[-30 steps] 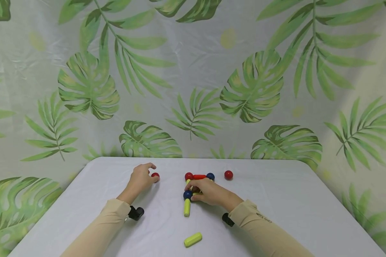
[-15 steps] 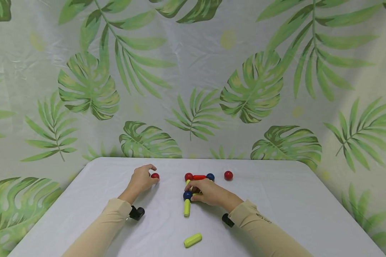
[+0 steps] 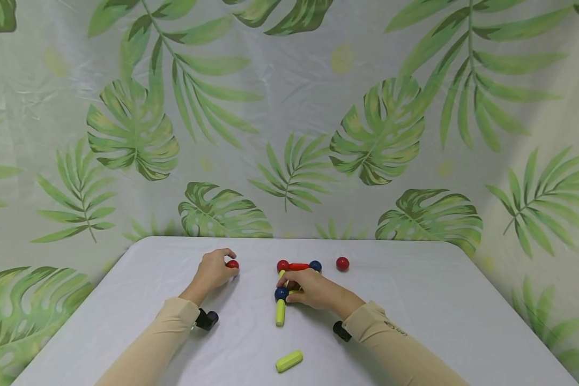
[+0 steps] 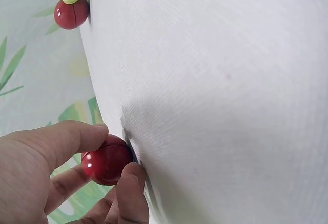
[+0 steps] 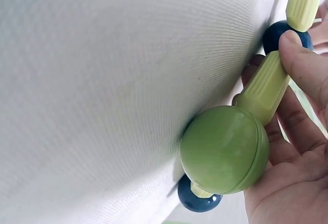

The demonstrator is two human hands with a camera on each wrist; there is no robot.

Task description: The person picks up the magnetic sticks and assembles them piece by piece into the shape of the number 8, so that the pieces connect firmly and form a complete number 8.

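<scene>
At the table's left side, my left hand holds a loose red ball between thumb and fingers, resting on the cloth. My right hand grips a figure of balls and rods at its near blue ball, thumb on the ball and fingers behind it. A yellow-green rod sticks out from this ball toward me. Another rod joins it to a green ball, hidden under the hand in the head view. Farther back, a red rod links a red ball and a blue ball.
A second loose red ball lies right of the figure. One loose yellow-green rod lies near the front of the white-covered table. Behind the table hangs a leaf-patterned cloth.
</scene>
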